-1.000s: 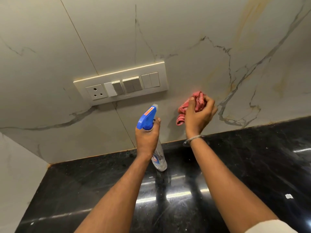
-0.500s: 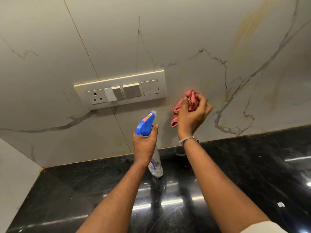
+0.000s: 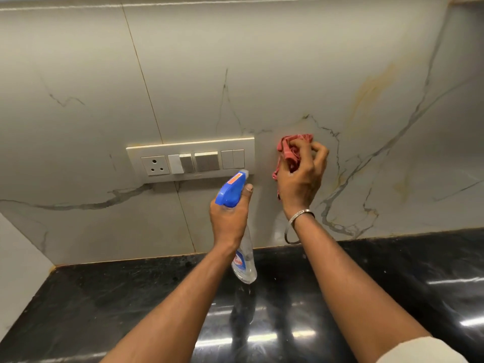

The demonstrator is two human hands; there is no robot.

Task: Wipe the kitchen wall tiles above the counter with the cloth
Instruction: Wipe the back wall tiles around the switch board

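My right hand (image 3: 301, 176) presses a bunched pink cloth (image 3: 289, 149) against the pale marble-veined wall tiles (image 3: 301, 74), just right of the switch plate. A thin metal bangle circles that wrist. My left hand (image 3: 228, 216) grips a clear spray bottle (image 3: 245, 263) with a blue trigger head (image 3: 231, 189), held upright above the counter, its nozzle pointing toward the wall below the switch plate. Part of the cloth hangs down behind my right palm.
A cream switch plate (image 3: 191, 159) with a socket and several switches is mounted on the tiles left of the cloth. A glossy black stone counter (image 3: 392, 284) runs below the wall. A side wall (image 3: 18, 271) closes the left corner. Yellowish stains (image 3: 372, 93) mark the tiles upper right.
My right hand has moved the cloth up the tiles, level with the switch plate. My view has tilted upward, showing more wall. The left hand keeps holding the bottle.
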